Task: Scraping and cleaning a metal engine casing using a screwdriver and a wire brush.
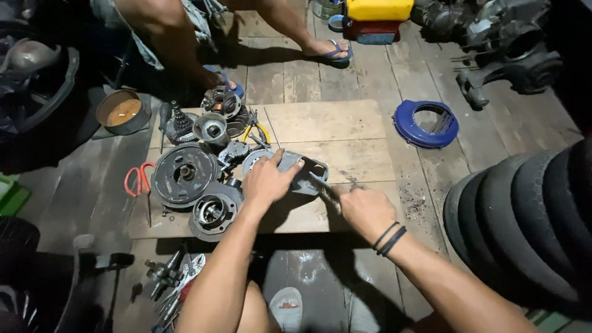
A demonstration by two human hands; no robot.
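My left hand (266,179) presses down on a grey metal engine cover (306,172) that lies on a wooden board (333,123). My right hand (364,208) grips a thin metal tool (323,187) whose tip touches the cover's near edge. Black bands circle my right wrist. Left of the cover lie a large round dark clutch drum (182,174), a round clutch part with a shiny centre (213,213) and several smaller gears and housings.
Red-handled scissors (138,179) and a round tin (122,111) sit at the left. A blue ring-shaped cover (427,123) lies on the plank floor. Stacked tyres (524,222) stand at the right. Another person's legs and sandalled foot (333,50) are beyond the board. Loose tools (172,277) lie near my knee.
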